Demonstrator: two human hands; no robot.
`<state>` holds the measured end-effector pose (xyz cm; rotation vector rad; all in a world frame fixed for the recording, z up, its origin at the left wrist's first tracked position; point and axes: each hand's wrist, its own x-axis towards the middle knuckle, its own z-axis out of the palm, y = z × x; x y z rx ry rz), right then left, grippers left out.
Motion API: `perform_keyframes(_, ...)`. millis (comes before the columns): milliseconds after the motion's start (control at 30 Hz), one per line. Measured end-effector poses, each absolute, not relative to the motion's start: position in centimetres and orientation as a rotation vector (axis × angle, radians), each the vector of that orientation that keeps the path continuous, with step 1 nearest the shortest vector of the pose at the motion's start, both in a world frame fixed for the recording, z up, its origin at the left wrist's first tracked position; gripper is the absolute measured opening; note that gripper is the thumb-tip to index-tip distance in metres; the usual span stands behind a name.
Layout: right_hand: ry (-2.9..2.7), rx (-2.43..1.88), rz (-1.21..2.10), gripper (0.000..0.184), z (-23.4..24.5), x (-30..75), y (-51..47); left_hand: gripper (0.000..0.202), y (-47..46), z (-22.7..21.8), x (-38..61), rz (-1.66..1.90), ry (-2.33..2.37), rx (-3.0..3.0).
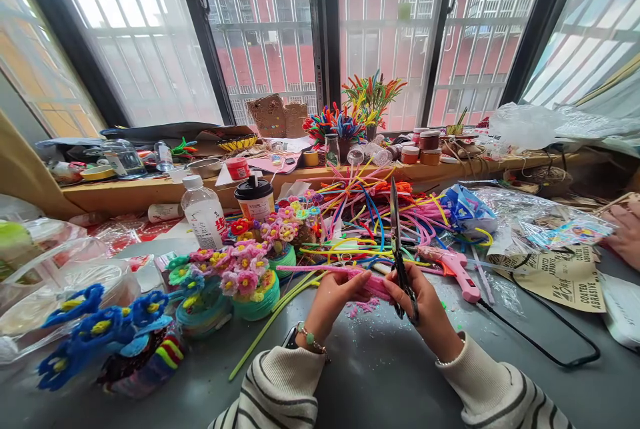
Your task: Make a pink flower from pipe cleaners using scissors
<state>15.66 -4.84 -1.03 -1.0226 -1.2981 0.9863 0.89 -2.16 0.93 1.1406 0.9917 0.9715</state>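
Pink pipe cleaners are pinched in my left hand, their ends sticking out to the left. My right hand has a pair of black scissors gripped in it, blades pointing up and away from me. The fingertips of that hand also touch the right end of the pink bunch. Small pink clippings lie on the grey table below. Just right of my right hand rests a pink glue gun. Behind both hands spreads a heap of coloured pipe cleaners.
Pots of pipe-cleaner flowers and blue flowers stand at left. Behind them are a water bottle and a lidded cup. The glue gun's black cord loops at right, near sandpaper. Another person's hand shows far right.
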Motion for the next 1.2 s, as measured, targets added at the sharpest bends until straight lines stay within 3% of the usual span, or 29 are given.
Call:
perform_keyframes(633,-1.366,-1.022,1.025,0.023,-1.3,15.5,-4.9,0.025,-2.3,0.6,0.9,1.03,1.0,1.255)
perform_keyframes(833,-1.235,-1.023,1.058,0.04,-1.3,15.9,-5.0,0.023,-2.0,0.5,0.1,1.318,1.023,1.286)
perform_keyframes(967,-1.205,-0.945,1.306,0.046,-1.6,16.5,-5.2,0.021,-1.7,0.8,-0.3,1.596,0.995,1.106)
perform_keyframes(1200,-1.355,-0.744,1.639,0.062,-2.0,17.0,-6.7,0.017,-1.7,0.7,-0.2,1.778,0.919,0.92)
